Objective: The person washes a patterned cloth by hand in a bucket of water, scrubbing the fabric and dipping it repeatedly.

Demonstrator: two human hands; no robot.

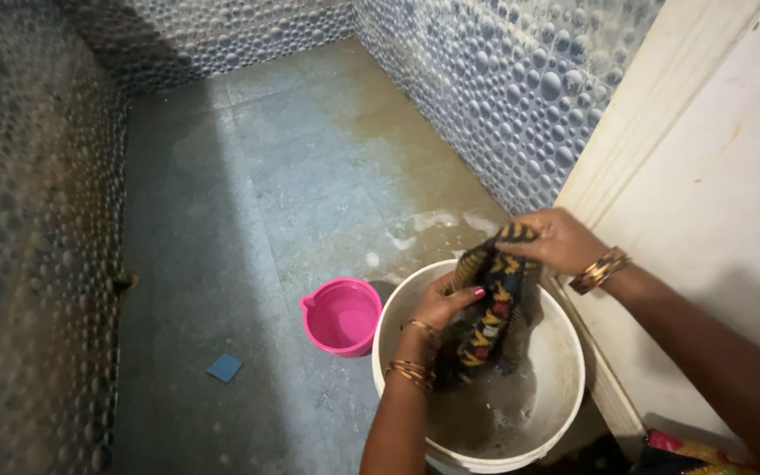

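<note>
Over the bathroom floor: grey stone floor [248, 176] is lying wet, with soap foam near the wall.
Bucket: round white plastic bucket [569, 352] is holding murky water.
Cloth: dark yellow-patterned wet cloth [494, 308] is hanging over the bucket.
Mug: small pink plastic mug [341, 317] is standing just beside the bucket.
Left hand [440, 303]: fingers are closing round the cloth's lower part.
Right hand [560, 239]: is gripping its top end tightly.
Risk: water may be splashing out (slippery floor), or the cloth slipping from the hands.

1 head-worn view looks steeply down, close over a white bucket [565, 352] on the floor [248, 193], probably from standing height.
</note>
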